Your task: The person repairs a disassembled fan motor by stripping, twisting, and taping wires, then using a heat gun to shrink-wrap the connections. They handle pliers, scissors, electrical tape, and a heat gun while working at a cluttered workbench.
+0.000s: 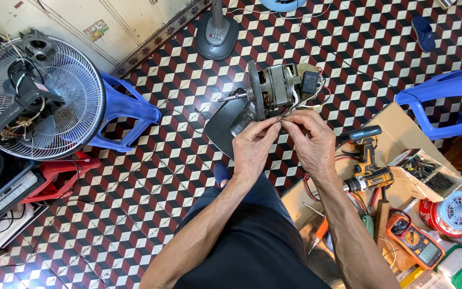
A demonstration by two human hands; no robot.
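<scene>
A grey fan motor [274, 88] with a bare shaft pointing left sits on its stand above a dark fan base [224, 124]. Red, white and dark wires [316, 95] trail from its right end, beside a black capacitor [310, 82]. My left hand [252, 147] and my right hand [311, 142] meet just below the motor. The fingertips of both pinch thin wire ends [282, 119] between them. My knees in dark trousers fill the lower middle.
A fan guard with a motor housing [38, 96] rests on a blue plastic stool [126, 107] at the left. Right of my hands a wooden board [402, 128] carries a cordless drill [367, 174], an orange multimeter [415, 241], a parts box [426, 174] and tools. Another blue stool [450, 96] stands at far right.
</scene>
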